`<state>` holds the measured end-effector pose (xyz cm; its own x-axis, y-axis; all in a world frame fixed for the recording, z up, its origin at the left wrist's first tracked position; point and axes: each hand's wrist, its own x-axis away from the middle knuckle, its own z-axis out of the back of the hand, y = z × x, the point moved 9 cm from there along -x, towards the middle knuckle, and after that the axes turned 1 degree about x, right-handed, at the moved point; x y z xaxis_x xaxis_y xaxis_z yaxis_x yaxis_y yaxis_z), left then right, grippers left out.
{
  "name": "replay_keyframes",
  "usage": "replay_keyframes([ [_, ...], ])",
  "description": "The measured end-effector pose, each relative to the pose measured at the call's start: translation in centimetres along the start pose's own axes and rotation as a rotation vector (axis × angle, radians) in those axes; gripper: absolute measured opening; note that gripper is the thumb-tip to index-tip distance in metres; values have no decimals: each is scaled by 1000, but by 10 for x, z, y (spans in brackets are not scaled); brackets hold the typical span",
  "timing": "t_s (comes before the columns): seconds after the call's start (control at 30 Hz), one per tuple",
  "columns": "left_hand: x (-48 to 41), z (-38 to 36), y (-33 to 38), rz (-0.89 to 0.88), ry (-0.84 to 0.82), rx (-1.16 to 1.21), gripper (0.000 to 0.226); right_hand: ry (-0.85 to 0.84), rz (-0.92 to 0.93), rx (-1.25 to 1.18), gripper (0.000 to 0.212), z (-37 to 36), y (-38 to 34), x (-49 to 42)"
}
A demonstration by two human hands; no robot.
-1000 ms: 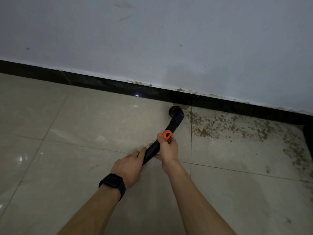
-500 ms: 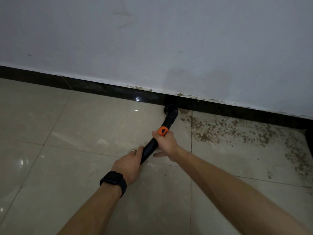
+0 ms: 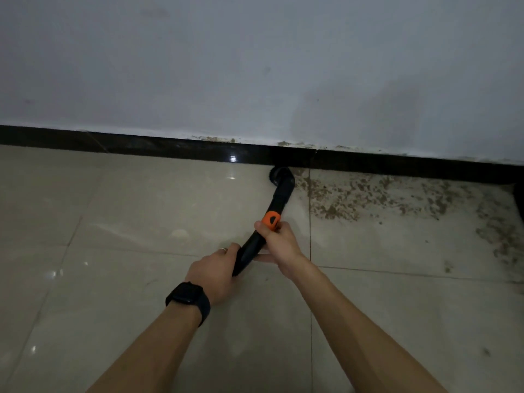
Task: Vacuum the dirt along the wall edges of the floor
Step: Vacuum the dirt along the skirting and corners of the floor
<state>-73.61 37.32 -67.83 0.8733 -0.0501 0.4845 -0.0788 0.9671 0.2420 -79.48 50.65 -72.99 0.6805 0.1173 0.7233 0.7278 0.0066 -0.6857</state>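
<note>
Both hands on the black vacuum tube [image 3: 276, 205], arms extended forward and down from the bottom edge of the view, forearms bare.

Right hand [image 3: 279, 245]: wrapped around the tube just below the orange button [image 3: 270, 219], thumb lying up along the tube and touching the button's lower edge. Fingers curl under the tube, mostly hidden; one fingertip shows flat against the floor tile [image 3: 141, 211] beneath the hand. Wrist bent slightly, forearm running back to the lower right.

Left hand [image 3: 212, 269]: closed over the rear end of the tube, back of the hand facing up, knuckles toward the wall [image 3: 255, 66]. Fingers pressed together and curled round the tube; fingertips not visible. Ring [image 3: 223, 249] on one finger. Black watch [image 3: 187, 293] on the wrist.

Tube runs diagonally from the left hand, up through the right hand, then ahead of the right fingers to the nozzle [image 3: 279, 175]. Nozzle is an angled black head, down on the floor and right against the black baseboard [image 3: 141, 146]; can't tell if it actually touches.

Dirt [image 3: 368, 194]: brown speckled patches on the tile, to the right of the nozzle and beyond the right-hand fingers, spread along the baseboard toward the right edge. Some brown flecks also on the baseboard's top lip. Tile to the left of the nozzle looks clean and glossy.
</note>
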Motion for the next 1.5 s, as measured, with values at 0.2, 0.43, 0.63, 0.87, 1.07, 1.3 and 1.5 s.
replay_keyframes([
  [0.2, 29, -12, 22, -110, -12, 26, 33, 91, 24, -9, 37, 22, 24, 49],
  [0.43, 44, -30, 37, -232, -80, 19, 36, 143, 32, -27, 32, 44, 53, 83],
  [0.63, 38, -46, 53, -249, -94, -40, 38, 181, -8, -78, 31, 60, 70, 82],
  [0.87, 35, -42, 46, -200, -67, -29, 33, 120, 10, -51, 30, 52, 59, 71],
  [1.07, 32, -36, 24, -104, -105, 9, 30, 55, -19, 26, 42, 30, 50, 59],
  [1.3, 50, -39, -25, -3, -219, 67, 28, -60, -28, 80, 44, -22, 59, 65],
  [1.5, 52, -40, -20, -4, -191, 136, 32, 7, -16, 94, 46, -16, 55, 62],
])
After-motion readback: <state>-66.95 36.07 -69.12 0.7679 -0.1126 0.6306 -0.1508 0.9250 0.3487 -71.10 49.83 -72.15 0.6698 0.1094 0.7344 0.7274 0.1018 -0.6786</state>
